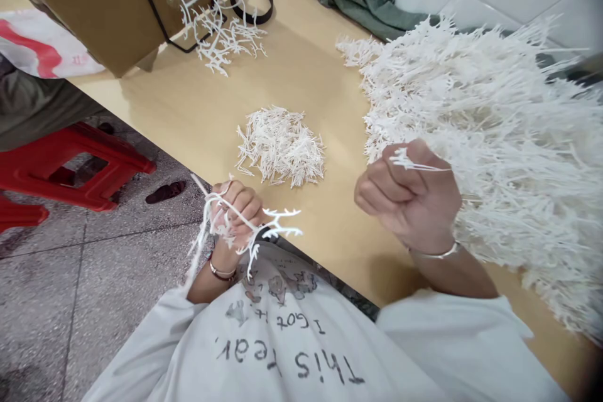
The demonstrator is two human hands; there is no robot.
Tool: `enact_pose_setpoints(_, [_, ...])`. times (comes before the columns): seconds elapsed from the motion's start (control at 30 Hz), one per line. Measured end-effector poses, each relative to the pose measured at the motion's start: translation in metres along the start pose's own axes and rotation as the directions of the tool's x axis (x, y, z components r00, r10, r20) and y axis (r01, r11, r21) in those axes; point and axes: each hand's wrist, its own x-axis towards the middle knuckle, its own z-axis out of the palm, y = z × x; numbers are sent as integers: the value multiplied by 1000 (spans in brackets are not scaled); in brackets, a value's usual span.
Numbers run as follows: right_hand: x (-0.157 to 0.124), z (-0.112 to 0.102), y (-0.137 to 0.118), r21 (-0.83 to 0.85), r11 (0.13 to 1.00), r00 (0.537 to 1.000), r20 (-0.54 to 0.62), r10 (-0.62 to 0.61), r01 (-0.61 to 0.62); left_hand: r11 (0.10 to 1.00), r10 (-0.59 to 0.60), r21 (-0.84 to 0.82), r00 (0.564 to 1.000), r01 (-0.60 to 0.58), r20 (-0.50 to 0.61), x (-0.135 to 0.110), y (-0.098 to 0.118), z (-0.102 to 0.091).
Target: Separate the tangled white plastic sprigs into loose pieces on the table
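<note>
Our left hand [233,217] is closed tight around a white plastic sprig [277,224], and its branches stick out past our fingers [240,201]. Our right hand [407,195] is curled into a fist. Its fingers [377,182] pinch a small white plastic piece [414,162], and the thin end pokes out to the side. The two hands are well apart, and they are up over the near edge of the tabletop [188,107].

A small pile of white bits [280,147] sits in the middle of the tabletop, between our hands and a bit ahead of them. A huge white heap [490,138] fills the right side and touches our right wrist. At the far edge, a white tangle [219,28] lies by a cardboard box [89,6]. A red stool [94,163] stands on the floor [61,301] at the left.
</note>
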Motion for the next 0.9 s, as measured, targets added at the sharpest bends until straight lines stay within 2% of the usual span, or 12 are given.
enact_pose_setpoints(0.03, [4,-7,-2,-196,976,995,-3,-96,94,992,33,-119,999,-33,-3,-1,7,0])
enact_pose_setpoints(0.07, [9,-13,-1,-426,892,987,20,-158,152,982,25,-189,999,-17,43,-3,13,1])
enact_pose_setpoints(0.1, [15,-18,4,-651,739,981,55,-185,175,974,19,-225,998,-6,53,-5,18,3])
enact_pose_setpoints(0.13, [21,-23,11,-823,541,979,78,-191,171,972,-8,-232,997,25,76,-7,22,6])
enact_pose_setpoints(0.17, [27,-28,20,-921,343,970,113,-216,184,973,-35,-224,995,55,93,-9,25,9])
enact_pose_setpoints(0.23, [39,-35,39,-977,3,953,209,-218,215,972,-79,-212,990,102,114,-11,26,13])
enact_pose_setpoints(0.27, [43,-38,46,-969,-109,951,241,-192,223,970,-88,-216,989,112,117,-12,26,13])
enact_pose_setpoints(0.33, [48,-42,54,-945,-219,951,276,-139,242,961,-97,-249,988,123,117,-13,27,11])
enact_pose_setpoints(0.47, [47,-42,52,-938,-253,956,273,-110,239,934,-141,-310,980,180,142,-13,31,6])
enact_pose_setpoints(0.63, [46,-39,49,-960,-217,954,222,-203,177,891,-185,-380,963,248,194,-15,38,12])
enact_pose_setpoints(0.7, [45,-39,50,-973,-162,941,205,-270,165,882,-174,-399,959,253,223,-15,39,16])
enact_pose_setpoints(0.9, [39,-34,45,-971,118,874,129,-469,207,898,-168,-358,950,257,262,-14,34,25])
